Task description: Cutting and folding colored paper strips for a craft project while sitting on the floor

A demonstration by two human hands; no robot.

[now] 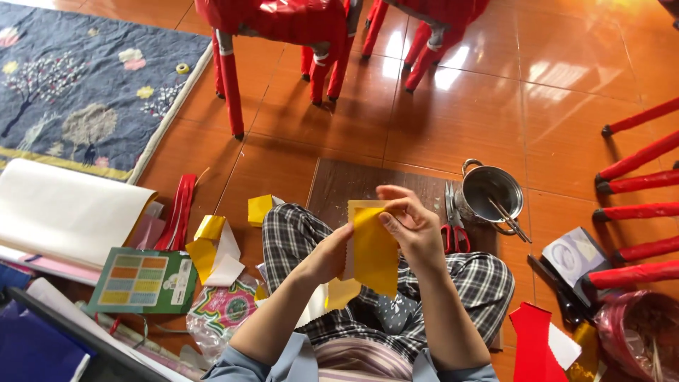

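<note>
Yellow paper point(375, 247), glossy and stiff-looking with a zigzag-cut edge along its top and left side, is held up above the lap of a person sitting cross-legged in checked trousers on the orange tiled floor point(453, 120). Its long axis runs nearly upright, leaning slightly to the person's right. The right hand point(410, 223) is at the sheet's upper right corner, fingers pinching the top edge; the left hand point(329, 255) grips the left edge lower down, thumb side against the paper. Both hands are closed on the sheet, so neither has to reach; the right one sits higher and covers more of it.

Beyond the paper lies a dark wooden board point(353, 184) flat on the floor. To the right of the paper, red-handled scissors point(453, 226) lie on the board, and just past them stands a shiny metal pot point(491, 194) with thin sticks in it. To the left of the paper are folded yellow and white scraps point(212, 247), a green printed booklet point(145, 279) and a large white roll of paper point(64, 212). Red sheets point(530, 343) lie to the lower right.
</note>
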